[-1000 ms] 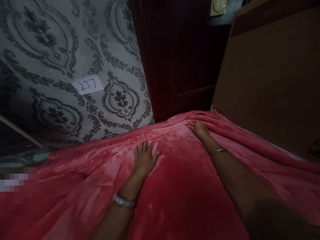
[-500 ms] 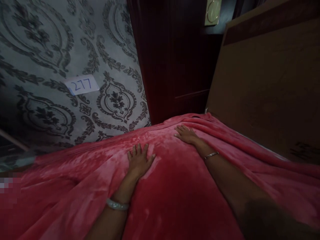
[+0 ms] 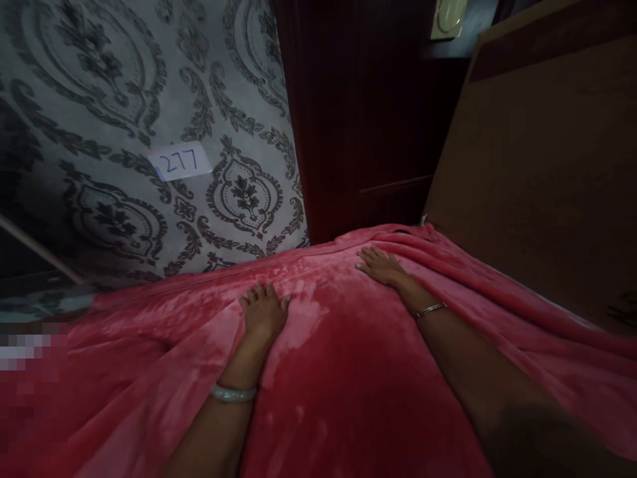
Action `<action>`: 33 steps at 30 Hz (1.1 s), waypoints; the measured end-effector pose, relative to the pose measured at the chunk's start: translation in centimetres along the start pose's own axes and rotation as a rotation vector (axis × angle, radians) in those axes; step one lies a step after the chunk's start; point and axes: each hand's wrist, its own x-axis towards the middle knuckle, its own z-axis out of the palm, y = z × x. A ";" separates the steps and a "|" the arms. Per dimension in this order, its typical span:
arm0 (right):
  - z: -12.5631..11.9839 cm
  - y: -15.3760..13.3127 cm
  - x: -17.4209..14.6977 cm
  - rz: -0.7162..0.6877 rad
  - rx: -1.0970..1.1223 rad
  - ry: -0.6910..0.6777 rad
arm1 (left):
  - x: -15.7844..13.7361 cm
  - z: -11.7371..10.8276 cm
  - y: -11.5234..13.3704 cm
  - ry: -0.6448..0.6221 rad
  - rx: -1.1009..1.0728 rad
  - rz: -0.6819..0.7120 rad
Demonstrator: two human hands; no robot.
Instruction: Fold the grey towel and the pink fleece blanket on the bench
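A plush red blanket spreads across the lower part of the head view, with lighter pink streaks in its pile and folds on both sides. My left hand lies flat on it left of the middle, fingers apart, a pale bangle on the wrist. Farther up and to the right, my right hand rests palm down near the blanket's far edge, fingers stretched out. A thin metal bracelet circles that wrist. Neither hand grips the cloth.
Behind the blanket stands a wall with grey patterned wallpaper, bearing a paper label marked 277. A dark red wooden panel adjoins it. A large cardboard box leans along the right side. At the left edge is a thin pole.
My left hand has slid left over the blanket, leaving a wider pale streak to its right. My right hand stays flat. The background has shifted to the right in view.
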 end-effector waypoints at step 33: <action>-0.3 -2.9 -2.2 0.089 -0.070 0.229 | -0.8 1.5 1.9 -0.081 -0.211 0.376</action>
